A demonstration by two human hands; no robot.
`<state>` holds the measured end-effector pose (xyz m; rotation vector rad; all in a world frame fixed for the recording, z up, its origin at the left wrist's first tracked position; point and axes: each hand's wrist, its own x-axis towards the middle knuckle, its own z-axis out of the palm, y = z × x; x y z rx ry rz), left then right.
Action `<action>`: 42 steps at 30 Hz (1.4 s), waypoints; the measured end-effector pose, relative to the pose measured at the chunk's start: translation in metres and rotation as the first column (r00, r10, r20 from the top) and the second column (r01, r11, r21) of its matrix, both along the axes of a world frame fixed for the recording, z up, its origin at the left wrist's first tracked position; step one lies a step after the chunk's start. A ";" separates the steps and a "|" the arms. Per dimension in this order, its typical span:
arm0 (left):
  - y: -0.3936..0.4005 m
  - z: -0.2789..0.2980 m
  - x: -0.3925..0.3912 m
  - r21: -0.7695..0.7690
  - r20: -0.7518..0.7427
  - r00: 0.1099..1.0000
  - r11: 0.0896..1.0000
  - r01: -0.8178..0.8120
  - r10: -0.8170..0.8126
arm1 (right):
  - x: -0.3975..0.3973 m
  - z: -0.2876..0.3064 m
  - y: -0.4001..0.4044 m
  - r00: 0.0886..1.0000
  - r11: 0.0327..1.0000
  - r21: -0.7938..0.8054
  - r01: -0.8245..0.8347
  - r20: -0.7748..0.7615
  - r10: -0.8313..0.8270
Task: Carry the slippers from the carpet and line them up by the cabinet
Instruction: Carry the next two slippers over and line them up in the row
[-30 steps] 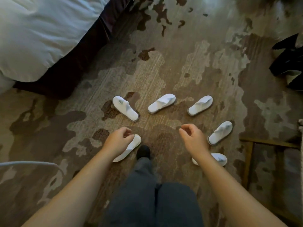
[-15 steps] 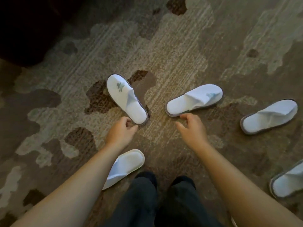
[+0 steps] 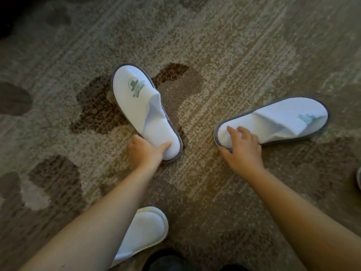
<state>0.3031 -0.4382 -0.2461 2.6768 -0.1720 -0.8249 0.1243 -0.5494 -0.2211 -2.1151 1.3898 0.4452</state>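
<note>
Two white slippers with grey edging and a green logo lie on the patterned carpet [image 3: 224,47]. The left slipper [image 3: 140,106] points up and left; my left hand [image 3: 145,151] grips its heel, thumb on top. The right slipper [image 3: 277,120] points right; my right hand [image 3: 242,147] pinches its heel, fingers on top and thumb at the sole's edge. A third white slipper [image 3: 142,231] lies near my feet, partly hidden under my left forearm. The cabinet is out of view.
The edge of another slipper [image 3: 358,178] shows at the right border. My dark trouser legs and feet [image 3: 168,261] are at the bottom middle. A dark shape [image 3: 11,12] fills the top left corner.
The camera has dropped closer to the floor. Both hands reached forward from above the carpet and took hold of the heels of the two nearest slippers.
</note>
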 end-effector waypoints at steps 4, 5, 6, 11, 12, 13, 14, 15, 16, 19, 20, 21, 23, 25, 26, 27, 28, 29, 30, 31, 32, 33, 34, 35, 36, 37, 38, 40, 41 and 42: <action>-0.003 -0.002 0.001 -0.023 0.005 0.999 0.999 -0.037 0.037 | 0.001 -0.002 -0.006 0.993 0.992 -0.075 -0.106 -0.060 0.101; -0.003 -0.002 0.002 -0.039 0.027 0.999 0.999 -0.029 0.031 | 0.004 -0.005 -0.010 0.991 0.988 -0.093 -0.124 -0.062 0.119; -0.003 -0.002 0.002 -0.060 0.047 0.998 0.998 -0.025 0.027 | 0.007 -0.009 -0.015 0.989 0.985 -0.100 -0.143 -0.060 0.137; -0.006 0.002 0.002 -0.282 0.026 1.000 0.959 0.019 -0.012 | 0.006 -0.020 -0.030 0.975 0.976 -0.030 -0.215 -0.058 0.213; -0.008 0.003 0.000 -0.328 0.016 0.999 0.944 0.035 -0.031 | 0.002 -0.019 -0.029 0.976 0.976 -0.030 -0.215 -0.033 0.214; -0.011 0.005 -0.001 -0.369 0.005 0.999 0.928 0.046 -0.047 | -0.005 -0.017 -0.026 0.976 0.975 -0.036 -0.218 -0.011 0.217; -0.014 0.006 -0.004 -0.405 -0.007 0.998 0.913 0.049 -0.057 | -0.012 -0.014 -0.022 0.975 0.974 -0.041 -0.222 0.002 0.222; -0.017 0.008 -0.007 -0.434 -0.023 0.998 0.900 0.044 -0.060 | -0.022 -0.012 -0.017 0.975 0.974 -0.049 -0.222 0.013 0.223; -0.020 0.009 -0.011 -0.458 -0.038 0.997 0.888 0.037 -0.061 | -0.032 -0.011 -0.012 0.977 0.976 -0.062 -0.210 0.028 0.212; -0.023 0.007 -0.027 -0.487 -0.065 0.992 0.871 0.066 -0.111 | -0.059 -0.011 -0.001 0.996 0.988 -0.146 -0.051 0.059 0.060; -0.023 0.006 -0.033 -0.492 -0.070 0.988 0.866 0.086 -0.137 | -0.067 -0.013 0.002 0.998 0.983 -0.176 0.045 0.045 -0.038; -0.024 0.005 -0.039 -0.498 -0.081 0.985 0.862 0.094 -0.154 | -0.074 -0.015 0.004 0.989 0.969 -0.197 0.149 0.017 -0.149; -0.026 0.003 -0.049 -0.494 -0.104 0.981 0.865 0.093 -0.165 | -0.081 -0.018 0.010 0.936 0.917 -0.210 0.338 -0.029 -0.351; -0.028 0.000 -0.055 -0.484 -0.112 0.979 0.869 0.097 -0.172 | -0.079 -0.021 0.014 0.864 0.852 -0.163 0.497 0.006 -0.503; -0.029 0.000 -0.058 -0.486 -0.111 0.978 0.868 0.102 -0.177 | -0.077 -0.022 0.016 0.819 0.811 -0.112 0.574 0.052 -0.572; -0.030 0.000 -0.061 -0.490 -0.107 0.977 0.865 0.112 -0.187 | -0.074 -0.023 0.016 0.765 0.765 -0.048 0.642 0.103 -0.636; -0.032 0.000 -0.064 -0.496 -0.101 0.975 0.859 0.123 -0.198 | -0.072 -0.024 0.016 0.712 0.721 0.014 0.692 0.148 -0.686; -0.033 0.000 -0.066 -0.506 -0.095 0.974 0.852 0.132 -0.208 | -0.070 -0.025 0.015 0.667 0.685 0.063 0.726 0.177 -0.724; -0.033 0.001 -0.068 -0.518 -0.091 0.973 0.845 0.137 -0.213 | -0.069 -0.026 0.013 0.628 0.650 0.101 0.753 0.187 -0.756; -0.034 0.001 -0.070 -0.527 -0.089 0.972 0.839 0.138 -0.216 | -0.069 -0.026 0.010 0.588 0.613 0.133 0.779 0.185 -0.787; -0.035 0.002 -0.071 -0.530 -0.090 0.972 0.836 0.139 -0.218 | -0.070 -0.026 0.008 0.551 0.577 0.159 0.801 0.177 -0.815; -0.037 0.002 -0.072 -0.529 -0.089 0.972 0.837 0.140 -0.219 | -0.072 -0.027 0.005 0.526 0.550 0.173 0.817 0.168 -0.834; -0.037 0.002 -0.072 -0.527 -0.090 0.971 0.838 0.142 -0.221 | -0.074 -0.027 0.004 0.518 0.541 0.173 0.823 0.161 -0.840; -0.037 0.003 -0.073 -0.529 -0.093 0.970 0.837 0.142 -0.224 | -0.075 -0.026 0.004 0.523 0.546 0.169 0.821 0.164 -0.836; -0.038 0.004 -0.073 -0.531 -0.098 0.969 0.835 0.141 -0.226 | -0.075 -0.025 0.004 0.529 0.558 0.172 0.812 0.186 -0.828; -0.039 0.007 -0.073 -0.531 -0.110 0.967 0.836 0.138 -0.229 | -0.073 -0.022 0.004 0.530 0.569 0.194 0.799 0.219 -0.819; -0.039 0.012 -0.073 -0.529 -0.131 0.965 0.839 0.127 -0.229 | -0.071 -0.019 0.005 0.529 0.582 0.227 0.781 0.253 -0.810; -0.042 0.027 -0.074 -0.538 -0.173 0.960 0.838 0.093 -0.218 | -0.064 -0.007 0.003 0.557 0.635 0.262 0.727 0.315 -0.768; -0.044 0.038 -0.075 -0.550 -0.177 0.960 0.831 0.085 -0.216 | -0.061 0.002 -0.001 0.572 0.660 0.262 0.704 0.343 -0.745; -0.047 0.052 -0.077 -0.566 -0.170 0.962 0.820 0.084 -0.216 | -0.059 0.013 -0.005 0.572 0.673 0.253 0.695 0.373 -0.731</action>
